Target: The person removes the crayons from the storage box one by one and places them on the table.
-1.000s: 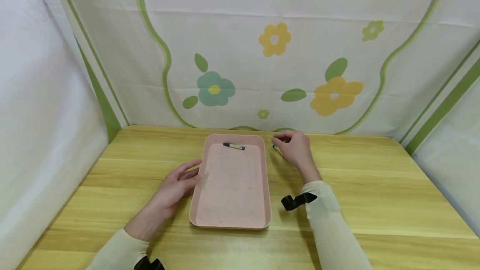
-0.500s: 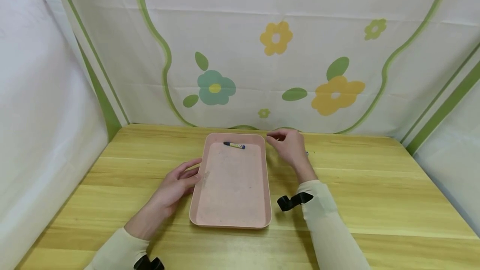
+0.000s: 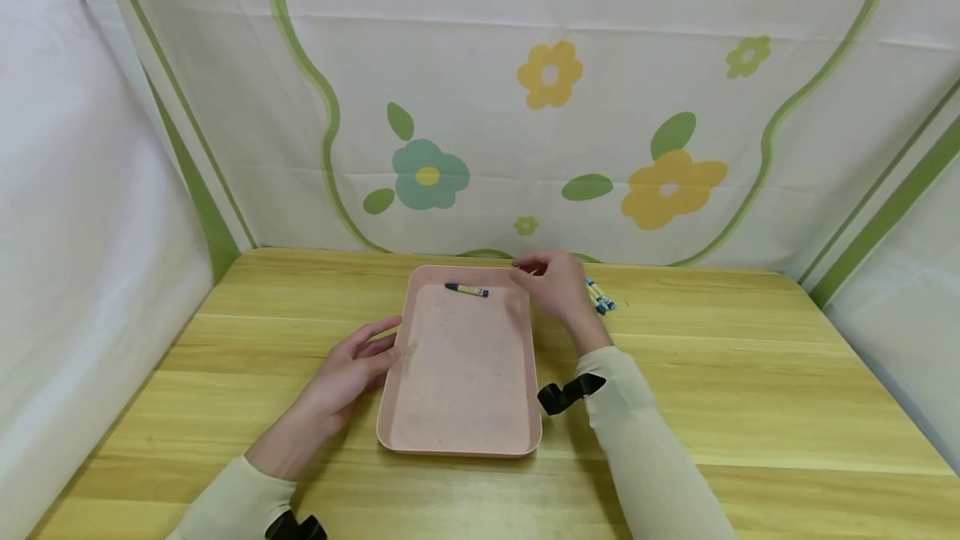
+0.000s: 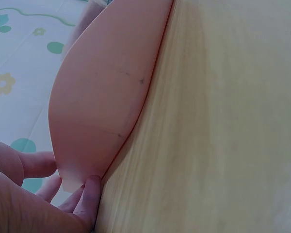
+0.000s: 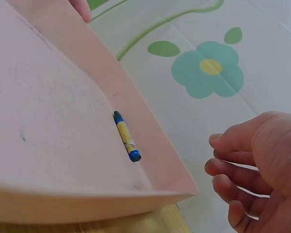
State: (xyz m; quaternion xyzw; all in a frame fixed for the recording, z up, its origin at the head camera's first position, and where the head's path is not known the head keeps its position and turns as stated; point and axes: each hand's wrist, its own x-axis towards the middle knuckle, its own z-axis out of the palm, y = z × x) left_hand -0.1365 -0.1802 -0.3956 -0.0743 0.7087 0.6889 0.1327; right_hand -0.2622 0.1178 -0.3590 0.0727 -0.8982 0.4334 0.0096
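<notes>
A pink rectangular tray (image 3: pixel 465 390) sits on the wooden table, with a dark-tipped crayon (image 3: pixel 467 290) in a yellow-and-blue wrapper lying inside near its far edge. At the tray's left side, my left hand (image 3: pixel 348 373) touches the outer wall and rim with extended fingers. My right hand (image 3: pixel 555 286) hovers over the far right corner, its fingers loosely bent. In the right wrist view nothing shows between the right thumb and fingers. Several more crayons (image 3: pixel 600 297) lie on the table just right of that hand, partly hidden by it.
The wooden table (image 3: pixel 712 398) runs back to a white cloth (image 3: pixel 480 107) printed with flowers, and cloth also hangs at both sides. A black wrist camera (image 3: pixel 570 394) is strapped on the right sleeve.
My right hand has moved left from the crayons on the table to the tray's far right corner, uncovering several crayons. The left hand and tray stay in place.
</notes>
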